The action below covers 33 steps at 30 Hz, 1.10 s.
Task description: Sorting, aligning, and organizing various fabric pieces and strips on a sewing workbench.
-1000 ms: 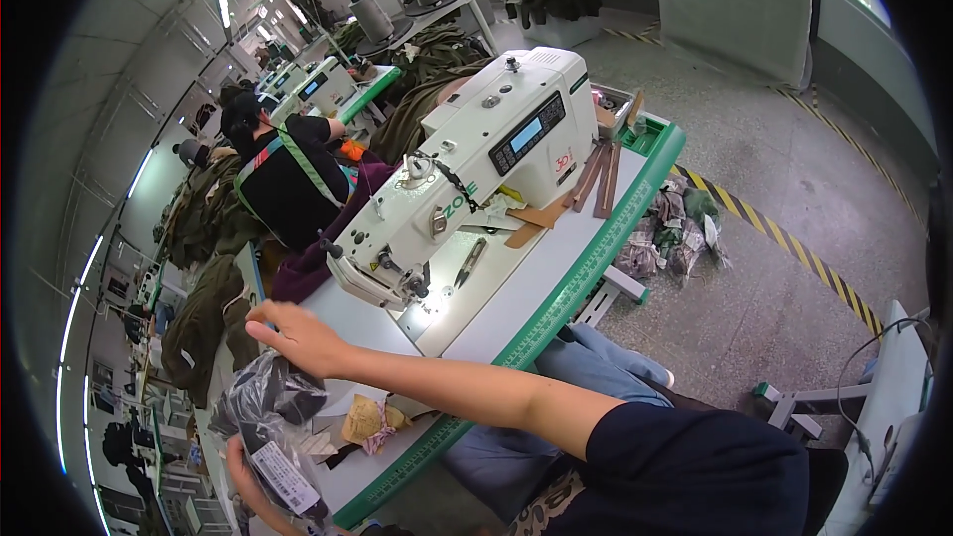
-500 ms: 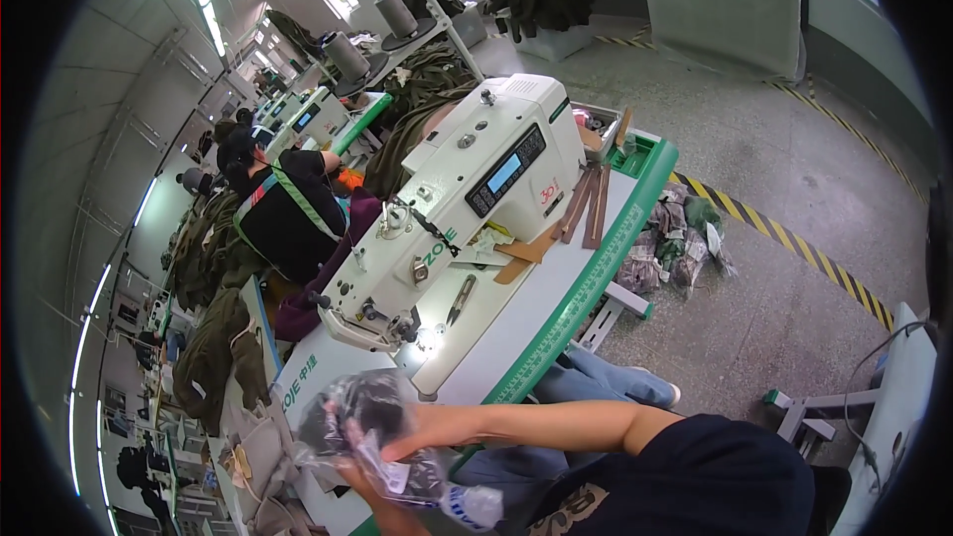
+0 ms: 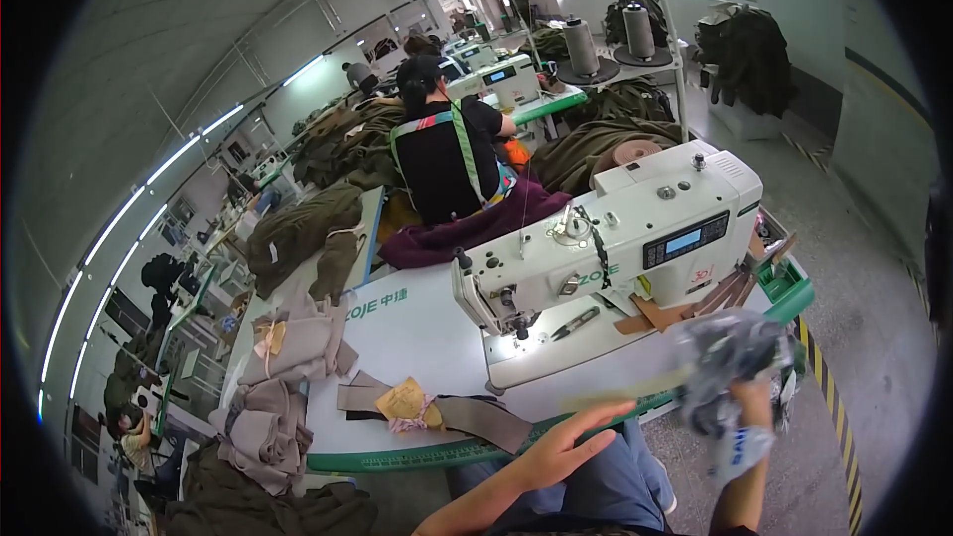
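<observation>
At the right of the table's front edge, my right hand grips a crumpled clear plastic bag with something dark inside; the bag is smeared by motion. My left hand is above my lap, its fingers stretched out and apart, holding nothing. It is nearest to the green front edge of the sewing table. Behind the hands stands a white sewing machine with its lamp lit. Thread snips lie on its bed. Left of it, grey-brown fabric strips lie with a yellowish piece on them.
Folded taupe fabric pieces are stacked at the table's left end, with dark olive cloth below. Brown strips lie beside the machine. A co-worker sits beyond, near purple cloth. Thread cones stand behind.
The bag, held in both hands at the table's left before, is now at the right in my right hand alone. My left hand has let go. The view has turned left.
</observation>
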Motion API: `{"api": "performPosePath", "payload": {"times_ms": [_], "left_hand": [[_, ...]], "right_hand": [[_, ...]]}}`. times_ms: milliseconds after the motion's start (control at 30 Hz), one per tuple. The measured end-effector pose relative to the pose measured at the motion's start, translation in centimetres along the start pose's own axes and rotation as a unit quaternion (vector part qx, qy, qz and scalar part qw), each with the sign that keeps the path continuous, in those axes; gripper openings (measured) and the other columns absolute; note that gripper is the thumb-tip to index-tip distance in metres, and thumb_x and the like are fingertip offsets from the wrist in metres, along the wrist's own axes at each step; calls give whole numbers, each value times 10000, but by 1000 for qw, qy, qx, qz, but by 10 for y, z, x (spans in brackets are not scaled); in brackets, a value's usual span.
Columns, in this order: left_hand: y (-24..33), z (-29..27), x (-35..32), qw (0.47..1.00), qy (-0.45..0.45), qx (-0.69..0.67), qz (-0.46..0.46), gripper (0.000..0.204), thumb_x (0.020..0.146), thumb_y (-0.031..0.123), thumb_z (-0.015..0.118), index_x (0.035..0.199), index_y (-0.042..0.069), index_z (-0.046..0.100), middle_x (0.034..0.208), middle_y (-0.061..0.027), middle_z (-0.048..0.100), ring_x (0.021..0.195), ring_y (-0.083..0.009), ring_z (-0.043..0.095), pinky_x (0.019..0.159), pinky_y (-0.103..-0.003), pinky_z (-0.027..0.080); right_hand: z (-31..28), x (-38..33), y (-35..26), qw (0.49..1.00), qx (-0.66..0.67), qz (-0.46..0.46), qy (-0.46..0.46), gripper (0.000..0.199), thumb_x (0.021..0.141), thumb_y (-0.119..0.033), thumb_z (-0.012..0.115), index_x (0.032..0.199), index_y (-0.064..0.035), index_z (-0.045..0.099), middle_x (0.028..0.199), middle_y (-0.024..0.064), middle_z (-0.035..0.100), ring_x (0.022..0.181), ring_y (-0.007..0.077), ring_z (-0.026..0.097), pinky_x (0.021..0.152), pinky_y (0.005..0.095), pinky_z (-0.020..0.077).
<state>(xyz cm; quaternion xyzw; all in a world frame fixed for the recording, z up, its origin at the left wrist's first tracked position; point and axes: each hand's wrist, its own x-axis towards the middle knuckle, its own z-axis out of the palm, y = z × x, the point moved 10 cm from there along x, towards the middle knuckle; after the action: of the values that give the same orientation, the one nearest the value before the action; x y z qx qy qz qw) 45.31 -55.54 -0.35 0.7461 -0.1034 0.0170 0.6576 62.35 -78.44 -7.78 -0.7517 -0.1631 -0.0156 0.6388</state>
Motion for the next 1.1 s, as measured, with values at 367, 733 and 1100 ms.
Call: {"api": "performPosePath", "payload": {"times_ms": [367,733,1100], "left_hand": [[-48,-58,-38,765,239,598,21,366,895,158,569,1217,-14,591,1214,-143,630,1154,-354,573,1081,-519,327],[-103,-69,-55,667,248,702,-14,334,993,218,452,1207,41,638,1261,-146,637,1184,-322,587,1078,-526,340],[-98,-71,-69,652,270,706,-66,324,987,192,439,1147,23,666,1205,-156,658,1133,-338,611,1045,-526,380]], "right_hand": [[-248,148,-12,964,9,-115,241,312,838,-143,660,1123,-19,631,1030,31,639,922,160,573,813,305,464],[-93,396,51,964,-227,-139,-9,885,708,-95,772,1489,-122,355,1263,220,569,1113,289,597,956,415,488],[46,433,86,800,-526,-225,-179,504,880,-270,612,1376,-329,544,1473,96,446,1262,330,516,1019,364,442]]}}
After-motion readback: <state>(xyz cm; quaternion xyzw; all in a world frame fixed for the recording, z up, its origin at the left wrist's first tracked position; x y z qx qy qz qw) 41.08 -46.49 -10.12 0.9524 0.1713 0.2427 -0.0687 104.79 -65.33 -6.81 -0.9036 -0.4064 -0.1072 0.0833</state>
